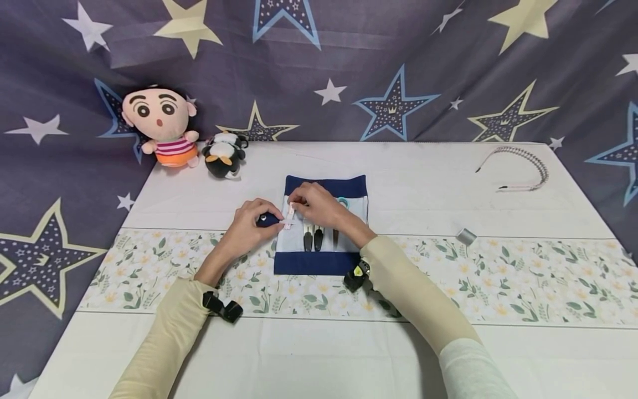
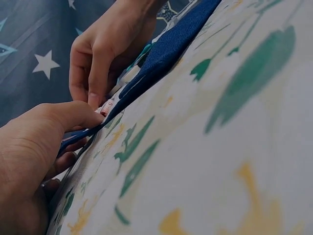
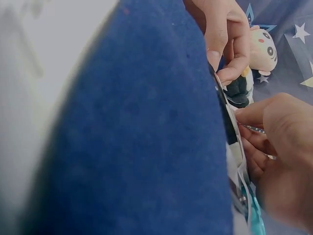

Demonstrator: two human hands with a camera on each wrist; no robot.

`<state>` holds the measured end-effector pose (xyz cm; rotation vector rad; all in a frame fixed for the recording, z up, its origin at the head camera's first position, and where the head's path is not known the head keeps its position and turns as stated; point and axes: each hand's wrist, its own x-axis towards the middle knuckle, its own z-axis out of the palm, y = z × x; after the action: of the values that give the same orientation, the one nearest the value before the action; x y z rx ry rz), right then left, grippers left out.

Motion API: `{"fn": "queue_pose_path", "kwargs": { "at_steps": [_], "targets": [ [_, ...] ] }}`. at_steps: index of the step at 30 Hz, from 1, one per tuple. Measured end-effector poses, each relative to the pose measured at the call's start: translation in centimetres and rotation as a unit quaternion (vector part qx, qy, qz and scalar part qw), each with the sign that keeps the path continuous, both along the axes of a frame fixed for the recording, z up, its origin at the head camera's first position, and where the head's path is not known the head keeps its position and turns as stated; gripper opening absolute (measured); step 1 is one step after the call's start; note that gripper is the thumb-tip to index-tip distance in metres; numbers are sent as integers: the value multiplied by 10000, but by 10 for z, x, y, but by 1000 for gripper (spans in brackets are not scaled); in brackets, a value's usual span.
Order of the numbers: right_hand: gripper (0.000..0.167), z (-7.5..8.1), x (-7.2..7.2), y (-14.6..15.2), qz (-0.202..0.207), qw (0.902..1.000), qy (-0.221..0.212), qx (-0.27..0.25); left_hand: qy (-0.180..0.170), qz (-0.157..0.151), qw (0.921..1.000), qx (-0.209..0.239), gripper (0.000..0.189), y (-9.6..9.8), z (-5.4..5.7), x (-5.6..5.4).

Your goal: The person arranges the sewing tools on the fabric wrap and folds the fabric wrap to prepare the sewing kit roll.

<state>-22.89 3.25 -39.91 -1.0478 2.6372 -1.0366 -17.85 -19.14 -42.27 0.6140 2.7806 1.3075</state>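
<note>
A navy-and-white cloth tool pouch (image 1: 316, 264) lies spread on the table. My left hand (image 1: 251, 223) is at its left edge and pinches a navy flap (image 1: 267, 219) with a round light snap, thumb on top. From above, my right hand (image 1: 315, 202) pinches a small white strip with pink marks (image 1: 290, 215) against the pouch's left part. In the left wrist view the pinkish piece (image 2: 106, 107) shows between both hands' fingertips. Two dark-handled tools (image 1: 312, 239), a brown-handled one (image 1: 335, 238) and a teal loop (image 1: 343, 203) sit in the pouch, partly hidden by my right arm.
A plush doll (image 1: 166, 127) and a penguin plush (image 1: 224, 154) stand at the back left. On the right lie a grey thread spool (image 1: 466, 237) and a braided headband (image 1: 537, 163). A floral runner (image 1: 498, 277) crosses the white table; a star-patterned curtain (image 1: 319, 66) hangs behind.
</note>
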Motion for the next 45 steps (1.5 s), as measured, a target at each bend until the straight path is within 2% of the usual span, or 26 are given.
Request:
{"fn": "queue_pose_path", "kwargs": {
  "at_steps": [6,14,25,39,45],
  "targets": [
    [19,-1,3,0,179,9998,-17,34,12,4,10000,-40,13,0,-2,-1],
    [19,-2,4,3,302,9993,224,82,71,-12,10000,-48,13,1,-4,-1],
    [17,-2,6,4,318,9982,471,177,93,-34,10000,5,13,1,-4,-1],
    [17,0,11,4,306,9982,450,256,100,-28,9999,-4,12,1,-6,-1],
    [17,-1,11,1,338,9973,597,276,190,-36,9998,-21,12,-1,-5,-1]
  ]
}}
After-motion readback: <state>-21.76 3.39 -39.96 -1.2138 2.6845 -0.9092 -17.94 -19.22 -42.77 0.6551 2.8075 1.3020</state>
